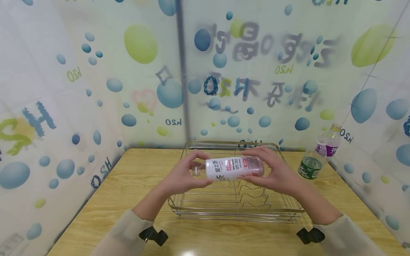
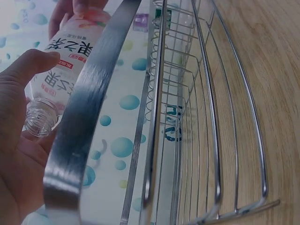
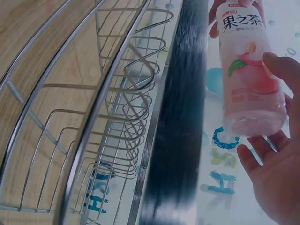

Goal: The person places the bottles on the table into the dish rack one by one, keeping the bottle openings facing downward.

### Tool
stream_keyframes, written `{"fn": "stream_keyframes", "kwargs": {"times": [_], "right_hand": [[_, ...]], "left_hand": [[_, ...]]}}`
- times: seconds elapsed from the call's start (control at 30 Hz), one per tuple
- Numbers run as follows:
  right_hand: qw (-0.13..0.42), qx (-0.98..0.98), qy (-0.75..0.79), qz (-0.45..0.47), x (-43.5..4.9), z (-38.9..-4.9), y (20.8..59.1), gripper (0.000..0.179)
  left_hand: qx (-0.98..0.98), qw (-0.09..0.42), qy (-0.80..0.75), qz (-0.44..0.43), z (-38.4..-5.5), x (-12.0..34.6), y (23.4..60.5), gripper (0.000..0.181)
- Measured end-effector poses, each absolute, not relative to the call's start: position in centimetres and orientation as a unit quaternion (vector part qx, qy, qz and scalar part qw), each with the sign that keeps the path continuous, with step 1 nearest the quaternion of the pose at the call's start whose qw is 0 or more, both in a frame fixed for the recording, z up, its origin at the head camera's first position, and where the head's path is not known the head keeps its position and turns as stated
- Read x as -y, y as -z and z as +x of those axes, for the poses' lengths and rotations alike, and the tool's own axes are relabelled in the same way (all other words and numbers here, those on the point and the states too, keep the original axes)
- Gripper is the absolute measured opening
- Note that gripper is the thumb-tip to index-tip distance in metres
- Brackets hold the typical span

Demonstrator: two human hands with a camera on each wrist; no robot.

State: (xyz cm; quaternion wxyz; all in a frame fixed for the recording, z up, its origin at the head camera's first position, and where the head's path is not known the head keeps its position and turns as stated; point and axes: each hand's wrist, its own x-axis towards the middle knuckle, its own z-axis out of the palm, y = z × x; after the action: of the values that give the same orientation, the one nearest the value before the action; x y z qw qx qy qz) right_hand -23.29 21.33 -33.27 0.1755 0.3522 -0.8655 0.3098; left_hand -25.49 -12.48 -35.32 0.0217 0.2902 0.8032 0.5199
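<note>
A clear plastic drink bottle (image 1: 229,168) with a white and pink peach label lies sideways in the air above a wire dish rack (image 1: 211,209). My left hand (image 1: 182,174) grips it by the neck end, thumb below and fingers above in the head view. Around the base end curls my right hand (image 1: 275,170). No cap sits on the threaded mouth, which shows in the left wrist view beside the left palm. The peach picture on the bottle (image 3: 251,70) faces the right wrist camera.
Two more plastic bottles stand right of the rack: one with a green label (image 1: 310,167) and, behind it, one with a purple label (image 1: 331,142). The rack rests on a wooden table (image 1: 137,181). Patterned curtains (image 1: 153,99) hang behind and at both sides.
</note>
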Motion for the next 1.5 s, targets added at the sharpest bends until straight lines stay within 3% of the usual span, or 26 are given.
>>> {"fn": "stream_keyframes", "kwargs": {"times": [0.5, 0.8, 0.97, 1.5], "right_hand": [[0.192, 0.828, -0.356, 0.389, -21.7, -23.9, 33.3, 0.060], [0.186, 0.834, -0.348, 0.386, -20.8, -24.0, 32.3, 0.052], [0.183, 0.845, -0.333, 0.376, -20.2, -24.1, 32.1, 0.051], [0.194, 0.830, -0.362, 0.378, -18.0, -24.3, 30.7, 0.065]], "left_hand": [[-0.798, 0.041, -0.516, 0.308, -25.8, 12.6, 35.8, 0.059], [-0.819, -0.018, -0.459, 0.344, -26.2, 11.8, 35.4, 0.071], [-0.820, -0.030, -0.444, 0.359, -26.0, 11.0, 34.8, 0.069], [-0.815, 0.025, -0.467, 0.341, -25.8, 10.1, 35.6, 0.061]]}}
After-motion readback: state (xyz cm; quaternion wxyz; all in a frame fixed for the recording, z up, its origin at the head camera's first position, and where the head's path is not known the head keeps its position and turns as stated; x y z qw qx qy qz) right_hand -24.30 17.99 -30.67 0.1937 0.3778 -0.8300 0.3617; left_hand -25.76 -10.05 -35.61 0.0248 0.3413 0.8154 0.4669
